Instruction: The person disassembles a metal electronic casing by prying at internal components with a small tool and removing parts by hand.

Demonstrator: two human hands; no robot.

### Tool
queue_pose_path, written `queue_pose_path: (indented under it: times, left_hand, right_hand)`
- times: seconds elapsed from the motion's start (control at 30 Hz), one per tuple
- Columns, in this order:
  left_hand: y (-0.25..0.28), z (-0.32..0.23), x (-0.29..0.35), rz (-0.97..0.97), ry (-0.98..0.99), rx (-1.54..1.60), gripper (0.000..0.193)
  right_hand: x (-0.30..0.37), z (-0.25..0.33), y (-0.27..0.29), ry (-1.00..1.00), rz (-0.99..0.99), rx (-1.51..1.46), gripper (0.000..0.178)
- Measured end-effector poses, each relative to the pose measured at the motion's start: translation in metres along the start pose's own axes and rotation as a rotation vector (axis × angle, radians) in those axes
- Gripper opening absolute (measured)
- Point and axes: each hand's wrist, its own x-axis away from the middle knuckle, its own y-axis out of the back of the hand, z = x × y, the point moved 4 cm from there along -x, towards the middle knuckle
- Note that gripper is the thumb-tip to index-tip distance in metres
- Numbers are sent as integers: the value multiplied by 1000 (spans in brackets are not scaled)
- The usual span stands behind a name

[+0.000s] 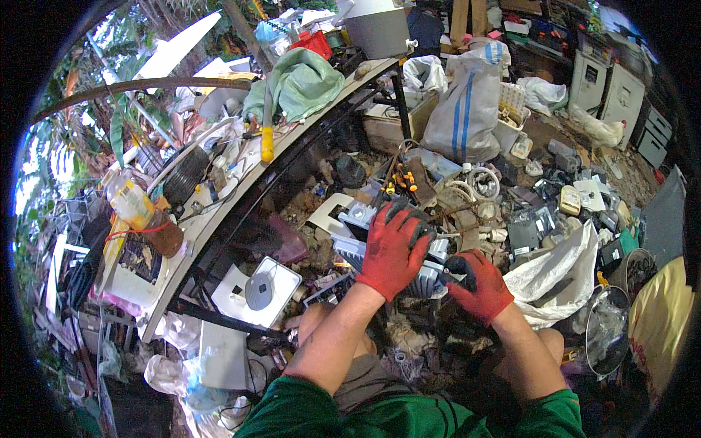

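Observation:
A grey finned metal housing (pixel 349 250) sits in front of my knees. My left hand (pixel 394 255), in a red glove with dark fingers, grips it from above and covers its middle. Close to the housing's right end is my right hand (pixel 480 288), gloved the same way. Its thumb and forefinger are pinched together at the edge, and whatever they hold is too small to make out. Just beyond the housing lie several hand tools with yellow and black handles (pixel 401 179). Left of it is a pale plastic cover (pixel 330 216) with an opening.
A long workbench (pixel 212 219) runs along my left, carrying a bottle (pixel 135 204), a green cloth (pixel 303 84) and a yellow-handled blade (pixel 267 139). A white sack with blue stripes (pixel 464 106) stands ahead. Scrap parts litter the ground on the right, beside an open white sack (pixel 558 281).

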Motion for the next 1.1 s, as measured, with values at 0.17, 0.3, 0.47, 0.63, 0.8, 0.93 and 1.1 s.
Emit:
queue_pose_path:
  times: [0.17,0.3,0.47,0.63,0.8,0.93,1.1]
  left_hand:
    - [-1,4,5,19,29,4,38]
    - [-3,2,2,33,0,-21,39]
    - [-2,1,3,27,32,20,37]
    - [1,1,5,-6,61,46,38]
    - [-3,1,2,2,64,39,39]
    - [0,-1,4,-5,62,20,38]
    - [1,1,6,-6,55,3,36]
  right_hand:
    - [3,-6,-9,-25,1,18,43]
    - [3,-8,-9,39,-52,0,38]
    - [1,0,-10,18,-56,-3,37]
    - [3,3,-8,-35,-64,-26,33]
    - [3,-5,-11,-51,-41,-40,35]
    - [4,-3,-12,-11,-47,-61,37]
    - [6,6,-10,-21,-73,-28,37]
